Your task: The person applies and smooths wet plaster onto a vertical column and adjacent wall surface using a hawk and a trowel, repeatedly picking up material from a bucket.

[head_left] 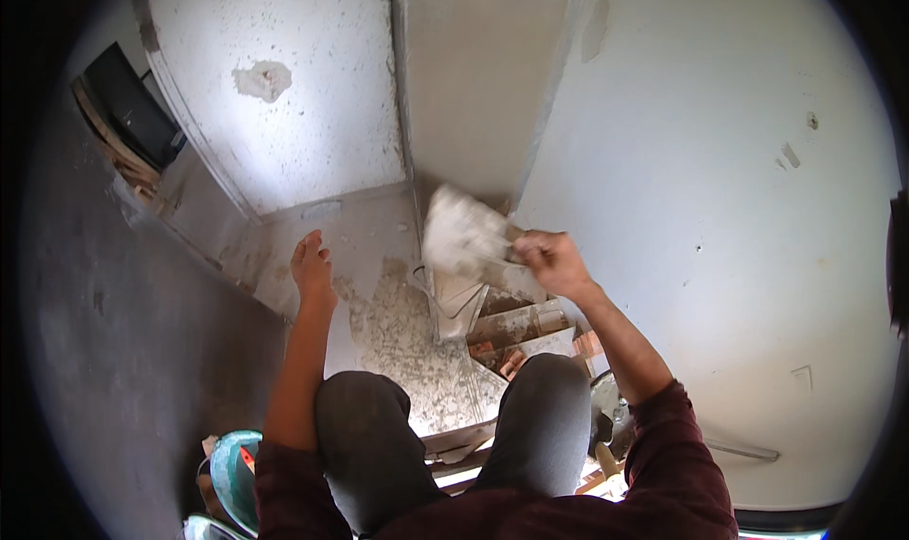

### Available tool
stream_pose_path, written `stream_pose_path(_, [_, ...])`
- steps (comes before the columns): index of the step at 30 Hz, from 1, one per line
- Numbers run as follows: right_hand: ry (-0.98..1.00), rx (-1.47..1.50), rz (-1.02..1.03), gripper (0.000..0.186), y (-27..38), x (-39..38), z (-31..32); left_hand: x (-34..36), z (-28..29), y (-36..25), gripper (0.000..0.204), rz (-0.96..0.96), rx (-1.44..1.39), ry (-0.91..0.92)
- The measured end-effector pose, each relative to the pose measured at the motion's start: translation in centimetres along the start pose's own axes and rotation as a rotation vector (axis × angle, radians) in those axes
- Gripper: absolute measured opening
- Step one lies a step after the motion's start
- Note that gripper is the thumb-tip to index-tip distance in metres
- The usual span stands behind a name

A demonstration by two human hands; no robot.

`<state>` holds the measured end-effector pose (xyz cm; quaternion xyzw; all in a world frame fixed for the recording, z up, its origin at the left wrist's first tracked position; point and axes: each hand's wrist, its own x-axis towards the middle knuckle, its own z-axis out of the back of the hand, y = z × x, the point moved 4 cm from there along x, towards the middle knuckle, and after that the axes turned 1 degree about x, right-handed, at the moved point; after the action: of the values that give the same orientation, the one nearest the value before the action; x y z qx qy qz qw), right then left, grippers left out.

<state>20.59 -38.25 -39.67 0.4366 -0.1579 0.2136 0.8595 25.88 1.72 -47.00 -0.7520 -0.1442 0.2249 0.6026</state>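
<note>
The person's right grip (559, 259) is pinching the handle of a trowel (466, 235), with the fingers closed round it. The trowel is in the middle of the view, its wide blade pointing to the left and covered with a whitish material. The blade is blurred. It appears before the foot of the brown wall (483, 76), near the far right corner of the floor (407, 346); whether it touches this wall, I cannot tell.

The left grip (311, 270) is raised above the floor, near its far edge, with the fingers half bent and loosely spread. It is well apart from the trowel. Behind it stands the white wall (312, 142), which bears a grey patch (265, 81).

The floor is stained with pale spots. At its right edge are the steps (516, 324), partly covered by pale dirt, with pieces of brick (512, 363) on them. A smooth pale wall (701, 189) fills the right side. At the lower left, beside the left sleeve, there is a green bucket (224, 471).
</note>
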Motion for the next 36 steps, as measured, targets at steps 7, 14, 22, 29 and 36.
stream_pose_path(7, [-0.529,1.446,-0.630,0.037,4.2,-0.3,5.2,-9.7,-11.0,-4.3,0.033,0.122,0.167,0.997])
stream_pose_path(14, [-0.117,1.982,-0.251,0.051,6.8,-0.2,2.3,-17.7,-16.5,-2.6,0.053,0.723,-0.239,1.528])
stream_pose_path(22, [-0.223,1.641,-0.609,0.050,7.0,-3.7,0.0,-21.6,-14.7,1.1,0.066,1.379,-0.646,1.479])
stream_pose_path(29, [-0.417,1.669,-0.578,0.063,10.2,-4.9,1.3,-25.0,-15.2,-1.8,0.063,1.203,-0.730,1.622])
stream_pose_path(36, [-0.435,0.426,0.003,0.039,14.6,5.2,13.0,-15.1,-12.8,7.1,0.061,0.366,0.697,1.807])
